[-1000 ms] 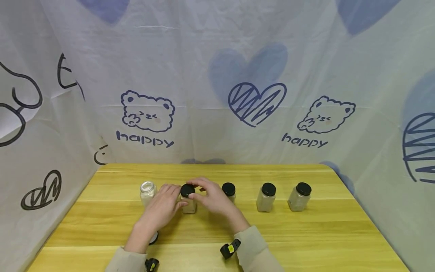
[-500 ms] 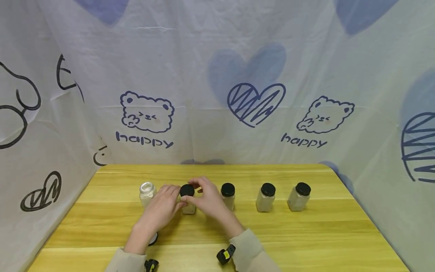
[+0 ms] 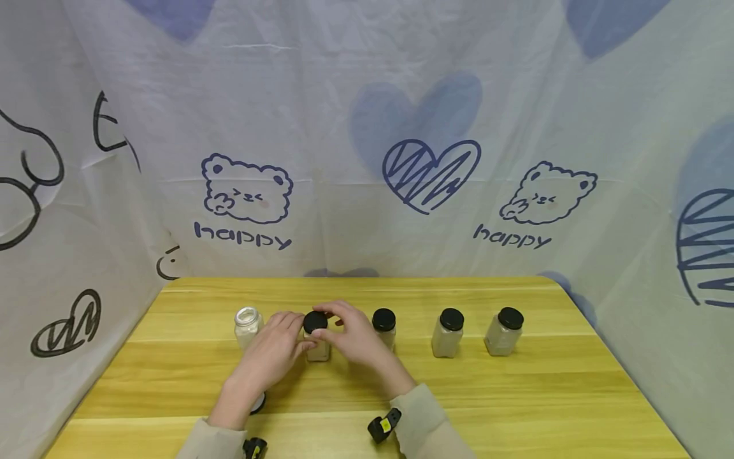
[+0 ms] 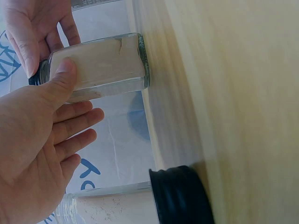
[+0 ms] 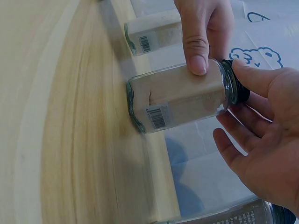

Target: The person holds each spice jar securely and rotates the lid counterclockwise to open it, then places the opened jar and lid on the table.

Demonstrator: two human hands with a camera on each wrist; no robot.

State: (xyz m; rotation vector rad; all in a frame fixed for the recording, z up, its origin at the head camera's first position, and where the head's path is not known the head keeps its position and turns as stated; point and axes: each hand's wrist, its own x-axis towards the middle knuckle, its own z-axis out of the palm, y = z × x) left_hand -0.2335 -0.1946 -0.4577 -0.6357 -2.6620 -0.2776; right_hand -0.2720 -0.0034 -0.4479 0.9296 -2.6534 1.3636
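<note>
A square glass jar (image 5: 177,95) of beige powder stands upright on the table, a small barcode label low on its side. My left hand (image 3: 272,350) holds its body, thumb on the near side, the other fingers around the far side. With thumb and fingers my right hand (image 3: 357,336) grips the jar's black screw lid (image 3: 315,321). To the left, partly behind my left hand, stands an uncapped jar (image 3: 248,326) with a bare glass mouth. Its pale inside showing, a loose black lid (image 3: 258,403) lies beside my left forearm.
Right of my hands stand more black-lidded jars in a row: one close by my right hand (image 3: 384,328), another jar (image 3: 448,338) farther along, and the last jar (image 3: 504,336) at the right. Behind the wooden table (image 3: 516,401) hangs a printed cloth (image 3: 344,210).
My right thumb and fingers have turned around the lid and partly back, the right wrist shifting slightly. My left hand and the jar have stayed in place.
</note>
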